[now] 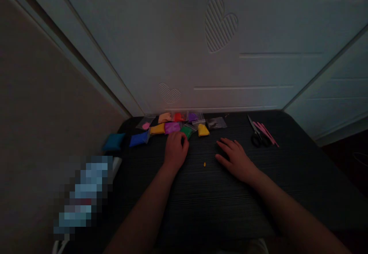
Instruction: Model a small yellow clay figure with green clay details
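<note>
A tiny orange piece lies on the dark tabletop between my hands. My left hand is curled at the near edge of a row of coloured packets, its thumb and forefinger bent together. What is in those fingers, if anything, is hidden. Just beyond it lie a green packet and a magenta packet, partly covered by the hand. My right hand rests palm down on the table with fingers spread, holding nothing. A yellow packet lies between and beyond both hands.
Blue, orange, red and purple packets line the back. Black-handled scissors and pink strips lie at right. A teal packet and a blurred-out object are at left. A white panel stands behind.
</note>
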A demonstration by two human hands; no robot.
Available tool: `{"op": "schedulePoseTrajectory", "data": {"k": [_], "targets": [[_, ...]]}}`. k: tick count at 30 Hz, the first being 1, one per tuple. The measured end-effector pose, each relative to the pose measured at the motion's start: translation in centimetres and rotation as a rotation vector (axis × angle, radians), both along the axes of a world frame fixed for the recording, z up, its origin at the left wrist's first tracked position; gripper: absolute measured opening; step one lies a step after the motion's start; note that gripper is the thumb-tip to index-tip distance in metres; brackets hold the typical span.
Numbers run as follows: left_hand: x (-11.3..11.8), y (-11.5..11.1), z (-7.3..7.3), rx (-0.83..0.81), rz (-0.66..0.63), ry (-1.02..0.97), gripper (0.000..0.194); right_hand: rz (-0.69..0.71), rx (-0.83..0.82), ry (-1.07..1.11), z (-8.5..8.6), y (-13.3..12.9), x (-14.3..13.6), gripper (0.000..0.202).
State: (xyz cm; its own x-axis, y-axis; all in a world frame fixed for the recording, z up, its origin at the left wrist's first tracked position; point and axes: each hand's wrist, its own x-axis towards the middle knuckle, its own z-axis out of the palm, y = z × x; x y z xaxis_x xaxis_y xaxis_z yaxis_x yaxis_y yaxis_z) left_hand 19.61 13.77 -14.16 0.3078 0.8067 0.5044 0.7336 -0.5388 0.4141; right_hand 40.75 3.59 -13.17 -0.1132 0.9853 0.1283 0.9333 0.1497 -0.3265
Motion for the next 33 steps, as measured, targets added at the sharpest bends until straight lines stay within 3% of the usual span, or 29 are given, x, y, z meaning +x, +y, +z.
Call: {"op": "schedulePoseTrajectory", "data": {"k": [8,22,33], "targets": [[0.1,-0.3,0.3,-0.004,-0.016,0.007,0.006,-0.114,0.148,0.149,-0.9,1.4,-0.3,0.021],[1.3,-1.8,0.6,-0.001,-0.124,0.007,0.009,-0.16,0.194,0.13,-1.1,2.0,-1.6,0.014],[1.6,-2.6,0.6,0.008,-0.227,-0.035,0.018,-0.064,0.204,0.181,-1.0,2.0,-1.5,0.012]]}}
